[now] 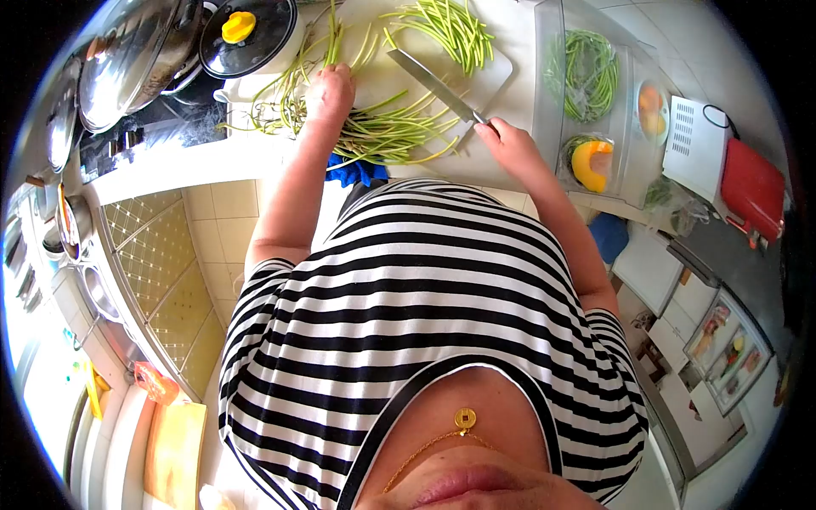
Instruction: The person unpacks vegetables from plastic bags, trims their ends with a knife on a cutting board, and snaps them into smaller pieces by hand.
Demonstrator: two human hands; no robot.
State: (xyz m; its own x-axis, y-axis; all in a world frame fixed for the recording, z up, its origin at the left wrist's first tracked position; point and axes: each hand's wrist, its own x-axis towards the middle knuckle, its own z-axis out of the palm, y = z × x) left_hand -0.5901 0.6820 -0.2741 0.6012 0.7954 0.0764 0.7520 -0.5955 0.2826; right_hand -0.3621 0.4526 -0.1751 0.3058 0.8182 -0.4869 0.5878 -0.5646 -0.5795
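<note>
My right hand point(510, 146) grips the handle of a kitchen knife point(433, 83), its blade pointing up and left over a white cutting board point(501, 81). On the left, my left hand point(330, 92) is closed around some long green stems, which look like garlic scapes; their ends stick out past the fingers. A loose pile of green stems point(395, 132) lies across the board's near side, close to both hands. Beyond the blade, a bunch of cut green stems point(450, 34) rests on the board. The fingertips of my left hand are partly hidden.
A black-lidded pot point(255, 51) with a yellow knob and a large glass-lidded pan point(127, 68) stand at the left. At the right, a clear bin point(548, 110) sits beside bagged green stems point(591, 76) and cut pumpkin point(591, 166). A blue cloth point(357, 172) hangs at the counter's edge.
</note>
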